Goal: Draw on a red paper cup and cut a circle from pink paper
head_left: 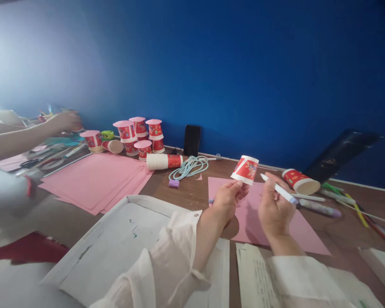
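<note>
My left hand [229,199] grips a red and white paper cup [245,170] by its lower rim; the cup is upside down, its narrow base upward. My right hand [276,209] is closed around a white marker [282,190] with a bluish end, its tip pointing towards the cup but apart from it. Beneath both hands lies a sheet of pink paper [303,226]. Another red paper cup [300,182] rests on its side to the right, close to a capped marker [319,207].
Pink sheets [96,179] are piled at the left, behind a white tray [128,248]. Cups topped with pink discs [125,130], nested cups [163,161], a coiled cable [189,167] and a phone [192,140] line the wall. A co-worker's arm [35,137] reaches in from the left.
</note>
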`<state>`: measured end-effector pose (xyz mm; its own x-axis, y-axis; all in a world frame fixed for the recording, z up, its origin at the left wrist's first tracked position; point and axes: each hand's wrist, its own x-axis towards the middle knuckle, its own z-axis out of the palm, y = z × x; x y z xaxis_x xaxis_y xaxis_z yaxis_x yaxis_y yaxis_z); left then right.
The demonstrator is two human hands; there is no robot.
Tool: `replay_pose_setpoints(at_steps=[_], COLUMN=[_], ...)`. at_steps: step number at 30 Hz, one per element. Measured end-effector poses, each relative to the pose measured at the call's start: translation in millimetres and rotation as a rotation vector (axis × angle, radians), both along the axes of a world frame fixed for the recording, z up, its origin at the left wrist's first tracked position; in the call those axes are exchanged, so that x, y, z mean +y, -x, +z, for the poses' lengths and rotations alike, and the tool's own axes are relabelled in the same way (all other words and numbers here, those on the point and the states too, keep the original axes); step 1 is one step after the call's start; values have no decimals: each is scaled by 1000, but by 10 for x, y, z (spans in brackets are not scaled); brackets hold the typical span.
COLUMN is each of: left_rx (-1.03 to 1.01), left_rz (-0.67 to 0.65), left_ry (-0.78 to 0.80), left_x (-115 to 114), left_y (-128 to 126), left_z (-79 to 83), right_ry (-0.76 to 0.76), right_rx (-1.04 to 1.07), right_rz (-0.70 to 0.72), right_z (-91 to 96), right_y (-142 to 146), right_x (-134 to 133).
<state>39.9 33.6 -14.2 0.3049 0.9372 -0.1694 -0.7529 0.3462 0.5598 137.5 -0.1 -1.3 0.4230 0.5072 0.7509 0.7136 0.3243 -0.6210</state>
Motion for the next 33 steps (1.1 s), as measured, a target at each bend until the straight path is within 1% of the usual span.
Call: replay_pose_setpoints(at_steps=[2,5,9,14,21,28,33], left_rx=[1,17,31,26,24,12,0], left_rz=[4,2,-8,7,18,20,40], left_ry=[-61,-135,-160,-138,-128,-130,-108], left_x=[14,28,34,35,23,9,9], left_y=[-13,-25,-26,-26,-29,-17,-14], left_z=[-39,-91,-115,-109,-93,-81,-70], right_ry=[-27,-21,3,3,50,-11,6], right_rx=[-174,-279,-302,-318,-289,-344,-325], right_rz=[41,47,-2,-20,25,-42,-28], right_z=[41,57,27,7,20,-4,-13], right_y=[56,112,96,69,93,73,76], right_x=[-40,-64,-43,-25,-37,-20,-8])
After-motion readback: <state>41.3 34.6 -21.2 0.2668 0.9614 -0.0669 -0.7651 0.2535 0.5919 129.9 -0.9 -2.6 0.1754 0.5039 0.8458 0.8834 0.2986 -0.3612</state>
